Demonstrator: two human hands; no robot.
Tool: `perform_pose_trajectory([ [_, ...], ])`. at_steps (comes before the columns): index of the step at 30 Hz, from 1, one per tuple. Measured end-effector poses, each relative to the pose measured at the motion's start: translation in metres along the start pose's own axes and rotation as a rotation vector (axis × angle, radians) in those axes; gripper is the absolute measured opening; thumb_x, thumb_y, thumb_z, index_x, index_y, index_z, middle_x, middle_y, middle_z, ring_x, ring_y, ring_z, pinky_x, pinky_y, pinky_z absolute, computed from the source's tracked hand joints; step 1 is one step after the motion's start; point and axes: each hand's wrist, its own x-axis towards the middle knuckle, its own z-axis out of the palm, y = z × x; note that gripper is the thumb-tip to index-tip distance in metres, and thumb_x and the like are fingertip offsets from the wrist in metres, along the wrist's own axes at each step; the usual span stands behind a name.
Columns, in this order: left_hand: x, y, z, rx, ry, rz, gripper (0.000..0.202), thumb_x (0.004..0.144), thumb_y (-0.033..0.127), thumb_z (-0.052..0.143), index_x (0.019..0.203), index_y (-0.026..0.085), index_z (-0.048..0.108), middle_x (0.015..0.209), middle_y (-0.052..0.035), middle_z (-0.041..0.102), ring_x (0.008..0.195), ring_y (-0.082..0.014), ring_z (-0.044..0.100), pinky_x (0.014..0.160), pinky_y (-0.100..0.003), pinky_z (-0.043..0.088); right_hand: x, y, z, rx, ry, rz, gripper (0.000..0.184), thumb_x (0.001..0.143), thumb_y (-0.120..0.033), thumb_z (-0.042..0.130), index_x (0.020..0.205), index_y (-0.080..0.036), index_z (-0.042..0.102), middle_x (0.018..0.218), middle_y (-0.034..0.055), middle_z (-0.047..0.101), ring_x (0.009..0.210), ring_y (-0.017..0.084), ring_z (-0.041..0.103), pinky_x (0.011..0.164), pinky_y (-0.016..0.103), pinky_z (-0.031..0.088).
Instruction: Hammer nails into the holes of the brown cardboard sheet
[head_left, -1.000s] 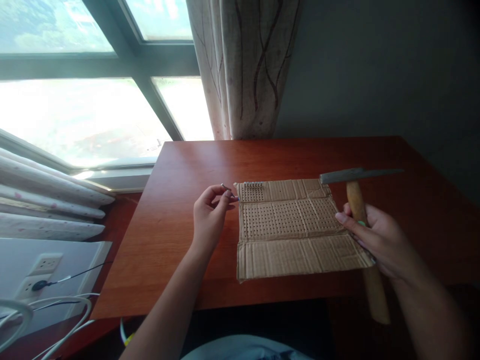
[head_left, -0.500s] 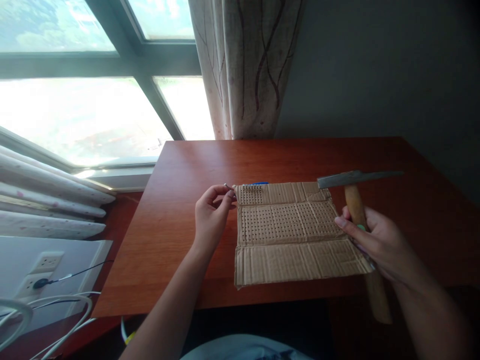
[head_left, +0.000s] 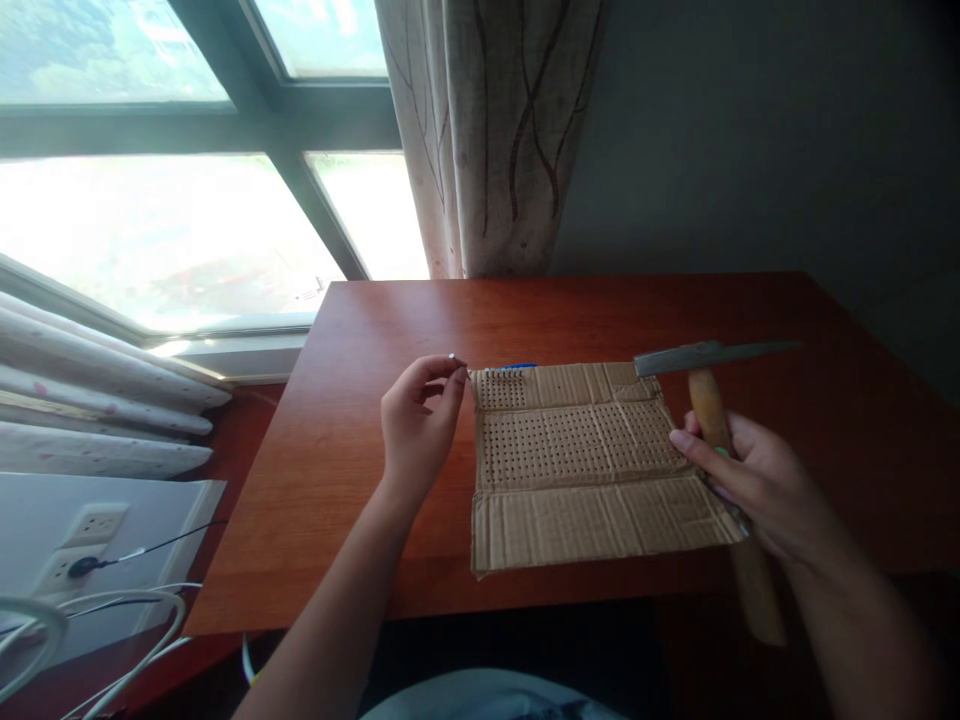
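Note:
A flat sheet of cardboard (head_left: 592,470) pierced with rows of small holes lies on the reddish wooden table (head_left: 360,440). A short row of nails (head_left: 504,372) stands along its far left edge. My left hand (head_left: 416,425) is just left of that corner, thumb and forefinger pinched on a small nail (head_left: 456,360). My right hand (head_left: 757,480) is closed round the wooden handle of a hammer (head_left: 712,400), whose metal head hovers over the cardboard's far right corner.
A patterned curtain (head_left: 487,130) hangs behind the table beside a large bright window (head_left: 150,230). A wall socket panel (head_left: 75,550) and white cables (head_left: 112,620) sit low on the left. A dark grey wall (head_left: 750,130) backs the table.
My left hand has lifted the nail slightly and turned it toward the cardboard's far left corner. The hammer and right hand have hardly moved.

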Motion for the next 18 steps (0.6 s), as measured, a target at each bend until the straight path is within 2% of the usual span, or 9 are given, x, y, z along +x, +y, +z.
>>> perform_pose_trajectory([
  [3,0.0061,0.0017,0.0022,0.111,-0.061,0.134,0.007,0.088,0.025,0.068,0.091,0.019,0.071,0.091,-0.0031,0.074,0.084,-0.0154,0.069,0.080,-0.029,0.056,0.0011,0.0003,0.0001,-0.022,0.009,-0.008,0.038,0.083,-0.054,0.075,0.093,-0.023,0.055,0.060,-0.0086,0.039,0.050,0.008,0.033,0.045,0.021,0.025],
  [5,0.0087,0.0011,0.0040,0.158,-0.090,0.175,0.006,0.089,0.023,0.066,0.091,0.020,0.071,0.091,-0.0033,0.074,0.086,-0.0163,0.069,0.081,-0.030,0.056,0.0020,0.0018,0.0000,-0.024,0.011,-0.016,0.039,0.081,-0.054,0.076,0.094,-0.024,0.055,0.061,-0.0083,0.040,0.050,0.008,0.034,0.045,0.021,0.026],
  [18,0.0093,-0.0028,0.0075,0.203,-0.121,0.175,0.008,0.090,0.024,0.064,0.091,0.020,0.071,0.093,-0.0043,0.075,0.087,-0.0182,0.070,0.079,-0.032,0.057,0.0033,0.0042,-0.0016,-0.049,0.038,-0.044,0.042,0.077,-0.056,0.079,0.090,-0.023,0.057,0.063,-0.0066,0.043,0.052,0.008,0.036,0.045,0.020,0.029],
])
